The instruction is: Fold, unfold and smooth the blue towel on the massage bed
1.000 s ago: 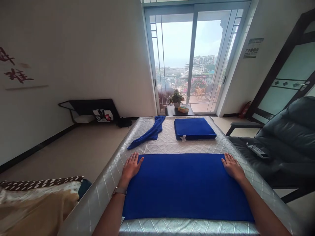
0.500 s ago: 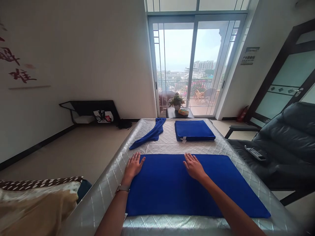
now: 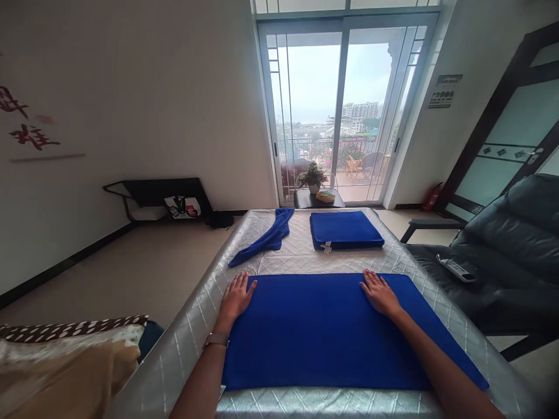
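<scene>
A blue towel (image 3: 305, 331) lies spread flat across the near part of the table, its far edge fairly straight. My left hand (image 3: 236, 297) rests flat on its far left corner, fingers extended and thumb apart. On the far edge, right of the middle, my right hand (image 3: 381, 292) presses down flat with its fingers stretched out. Beyond the towel sits a neat stack of folded blue towels (image 3: 345, 227) with a white tag at its front. A crumpled blue cloth (image 3: 266, 240) lies to the left of that stack.
A silver quilted cover (image 3: 192, 331) drapes over the table. To the right stands a dark armchair (image 3: 515, 244) with a white remote (image 3: 456, 269) on its seat. Patterned fabric (image 3: 70, 361) is heaped at lower left. A potted plant (image 3: 313, 179) stands by the glass doors.
My right hand has slid rightward along the towel's far edge. My left hand stays at the left corner. The camera view has shifted slightly.
</scene>
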`<control>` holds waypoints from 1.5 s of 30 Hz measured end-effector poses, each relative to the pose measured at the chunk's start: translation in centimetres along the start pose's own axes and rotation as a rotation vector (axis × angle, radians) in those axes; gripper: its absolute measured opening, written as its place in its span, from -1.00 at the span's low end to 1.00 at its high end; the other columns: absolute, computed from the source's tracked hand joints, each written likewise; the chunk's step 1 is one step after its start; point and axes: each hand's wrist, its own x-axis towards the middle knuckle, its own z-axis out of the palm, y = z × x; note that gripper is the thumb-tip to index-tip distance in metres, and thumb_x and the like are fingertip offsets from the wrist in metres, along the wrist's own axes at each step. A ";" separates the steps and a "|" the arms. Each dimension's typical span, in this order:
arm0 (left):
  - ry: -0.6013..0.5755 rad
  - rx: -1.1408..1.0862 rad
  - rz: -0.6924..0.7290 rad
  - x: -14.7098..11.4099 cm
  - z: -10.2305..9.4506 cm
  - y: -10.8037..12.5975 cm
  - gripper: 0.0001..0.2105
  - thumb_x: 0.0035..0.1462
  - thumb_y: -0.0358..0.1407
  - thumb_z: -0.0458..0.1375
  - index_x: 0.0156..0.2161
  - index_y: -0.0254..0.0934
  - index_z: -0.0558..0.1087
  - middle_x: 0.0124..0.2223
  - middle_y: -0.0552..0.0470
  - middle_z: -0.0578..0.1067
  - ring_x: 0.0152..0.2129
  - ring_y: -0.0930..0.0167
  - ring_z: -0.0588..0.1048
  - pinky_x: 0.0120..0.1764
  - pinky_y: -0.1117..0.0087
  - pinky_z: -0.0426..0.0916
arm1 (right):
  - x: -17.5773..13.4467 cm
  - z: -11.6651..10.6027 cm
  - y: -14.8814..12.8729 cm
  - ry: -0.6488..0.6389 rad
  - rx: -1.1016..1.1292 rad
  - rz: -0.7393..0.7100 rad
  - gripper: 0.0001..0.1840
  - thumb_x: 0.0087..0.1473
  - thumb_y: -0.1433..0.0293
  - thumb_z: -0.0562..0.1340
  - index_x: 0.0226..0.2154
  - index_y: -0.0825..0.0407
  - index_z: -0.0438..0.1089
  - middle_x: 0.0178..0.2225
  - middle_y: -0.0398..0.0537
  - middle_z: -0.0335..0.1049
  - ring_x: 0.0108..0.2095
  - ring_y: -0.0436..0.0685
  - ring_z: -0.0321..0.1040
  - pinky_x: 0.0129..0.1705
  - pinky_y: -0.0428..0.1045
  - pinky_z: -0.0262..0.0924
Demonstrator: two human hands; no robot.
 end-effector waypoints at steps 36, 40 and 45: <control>-0.096 -0.096 0.374 -1.2 0.7 17.6 -0.32 0.39 0.09 -0.36 0.43 -0.24 0.07 0.46 -0.07 0.08 0.40 0.25 0.00 0.39 0.08 -0.07 | -0.8 0.4 8.2 0.093 -0.027 0.261 -0.23 0.34 0.11 -0.24 0.44 0.17 -0.13 0.47 0.03 -0.19 0.44 0.19 -0.24 0.43 0.17 -0.34; -0.085 -0.027 0.199 -0.4 0.5 9.5 -0.32 0.39 0.09 -0.34 0.43 -0.23 0.06 0.46 -0.10 0.08 0.40 0.22 0.02 0.38 0.03 -0.07 | -0.6 0.7 8.5 0.104 -0.029 0.250 -0.22 0.33 0.10 -0.23 0.44 0.15 -0.11 0.47 0.03 -0.18 0.44 0.20 -0.24 0.42 0.18 -0.34; -0.029 0.028 -0.015 -0.1 0.3 1.3 -0.32 0.39 0.09 -0.34 0.43 -0.26 0.05 0.46 -0.15 0.07 0.40 0.20 0.04 0.36 0.00 -0.04 | -0.6 0.8 8.5 0.078 -0.021 0.261 -0.22 0.33 0.09 -0.24 0.45 0.15 -0.14 0.48 0.01 -0.22 0.45 0.19 -0.26 0.43 0.17 -0.36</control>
